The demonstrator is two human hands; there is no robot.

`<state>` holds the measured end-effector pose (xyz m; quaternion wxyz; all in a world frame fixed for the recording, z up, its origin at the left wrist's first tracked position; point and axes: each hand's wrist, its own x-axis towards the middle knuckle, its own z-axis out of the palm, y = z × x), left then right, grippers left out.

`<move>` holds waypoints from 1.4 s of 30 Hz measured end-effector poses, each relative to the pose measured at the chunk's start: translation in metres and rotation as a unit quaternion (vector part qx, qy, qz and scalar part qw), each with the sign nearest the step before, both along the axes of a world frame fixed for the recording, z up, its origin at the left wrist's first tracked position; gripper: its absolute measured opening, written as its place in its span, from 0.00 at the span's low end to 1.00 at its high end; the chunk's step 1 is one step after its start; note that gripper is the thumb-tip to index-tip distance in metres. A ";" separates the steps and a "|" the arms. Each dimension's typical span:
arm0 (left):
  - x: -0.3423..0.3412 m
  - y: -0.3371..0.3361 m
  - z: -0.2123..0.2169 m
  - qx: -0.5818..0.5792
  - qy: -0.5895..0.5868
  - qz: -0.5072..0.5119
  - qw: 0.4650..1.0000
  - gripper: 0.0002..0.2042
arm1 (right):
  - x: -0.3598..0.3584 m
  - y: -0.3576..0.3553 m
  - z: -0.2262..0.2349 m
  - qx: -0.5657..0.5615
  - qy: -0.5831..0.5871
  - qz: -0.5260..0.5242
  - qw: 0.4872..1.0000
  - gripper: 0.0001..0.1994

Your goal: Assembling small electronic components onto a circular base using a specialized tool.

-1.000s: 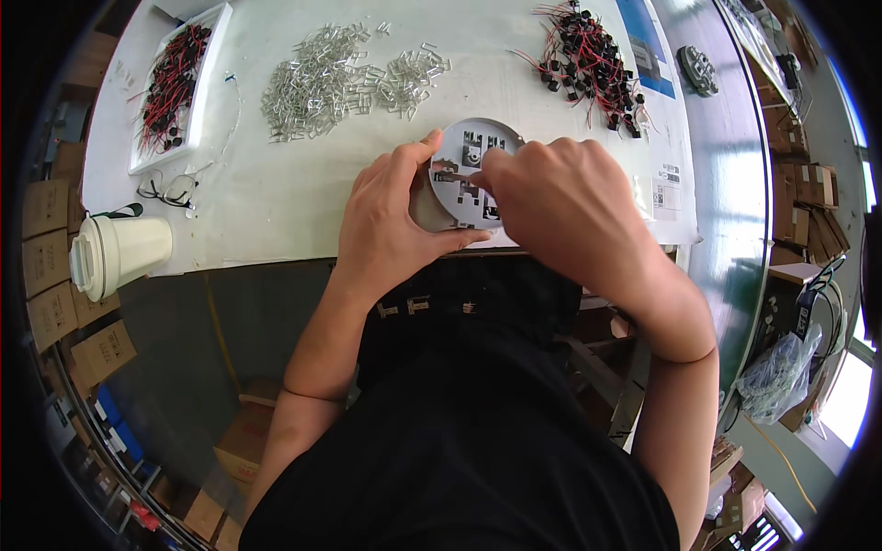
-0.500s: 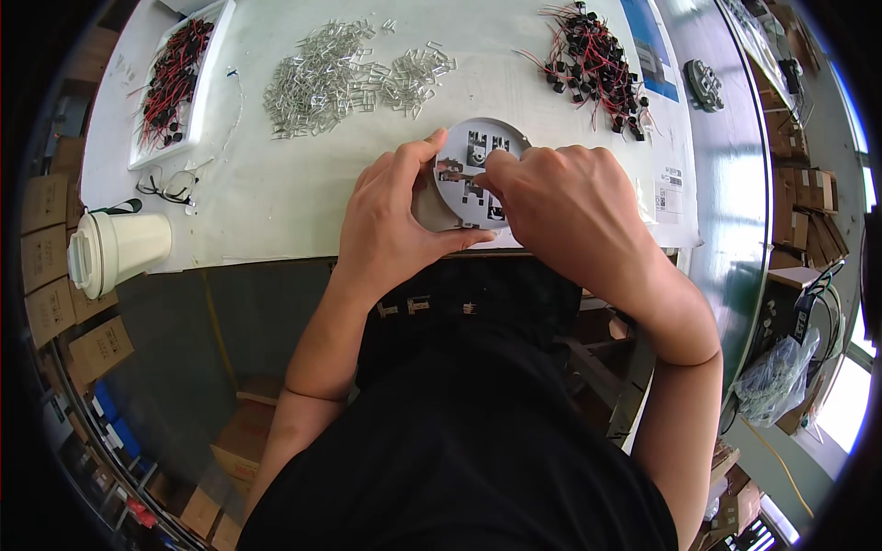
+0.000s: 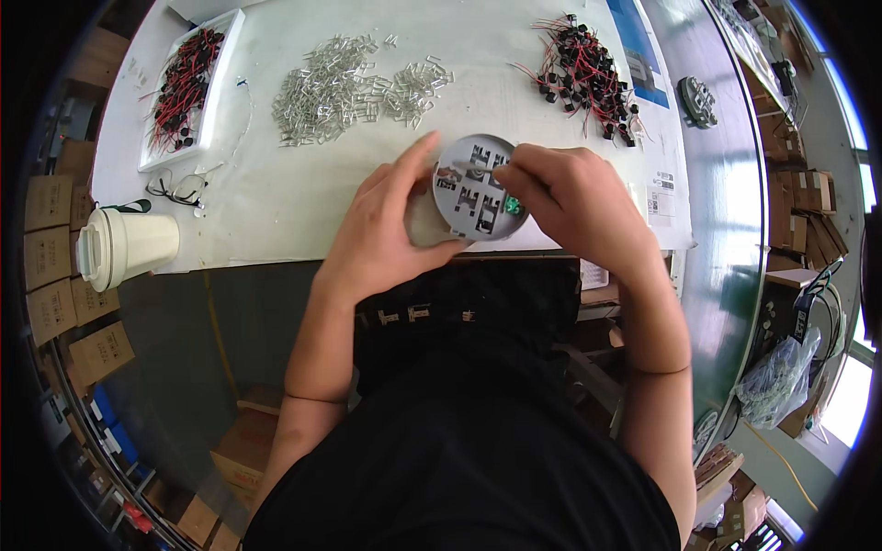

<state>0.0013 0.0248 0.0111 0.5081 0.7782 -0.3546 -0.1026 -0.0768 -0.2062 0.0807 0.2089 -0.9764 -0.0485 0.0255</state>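
The left hand [image 3: 386, 230] curls its fingers [image 3: 413, 165] around the round grey disc [image 3: 478, 188] at the table [image 3: 276, 202] edge; the right hand [image 3: 574, 197] pinches closed over its top face.

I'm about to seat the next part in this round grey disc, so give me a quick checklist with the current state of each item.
1. Round grey plastic disc held by left hand: ok, fingers wrap its left rim.
2. Right hand on the disc: ok, fingertips rest on its upper face.
3. Part seated in its slot: cannot tell, fingers cover it.
4. Pile of small metal clips in reach: ok, judging by its place just beyond the disc.
5. Pile of black parts with red wires: ok, upper right.
6. Paper cup apart from the work: ok, far left.
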 end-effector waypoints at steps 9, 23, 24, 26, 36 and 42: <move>0.013 -0.003 -0.014 -0.027 0.061 0.006 0.998 0.19 | -0.035 0.032 -0.044 -0.016 -0.168 0.005 0.986 0.24; 0.010 -0.005 -0.011 -0.030 -0.019 -0.007 0.999 0.09 | -0.216 -0.442 -0.085 -0.203 -0.128 -0.715 0.657 0.25; 0.009 -0.009 -0.011 -0.033 -0.019 -0.007 0.999 0.09 | -0.223 -0.451 -0.089 -0.205 -0.130 -0.715 0.655 0.25; 0.008 -0.007 -0.010 -0.047 -0.056 0.004 0.997 0.10 | -0.195 -0.415 -0.088 -0.267 -0.179 -0.712 0.624 0.24; 0.011 -0.002 -0.014 -0.037 -0.038 0.015 0.998 0.12 | -0.068 -0.320 -0.076 -0.122 -0.155 -0.441 0.876 0.15; 0.013 0.004 -0.009 -0.111 -0.101 0.046 0.988 0.27 | -0.040 -0.177 -0.008 0.187 -0.115 -0.235 0.947 0.04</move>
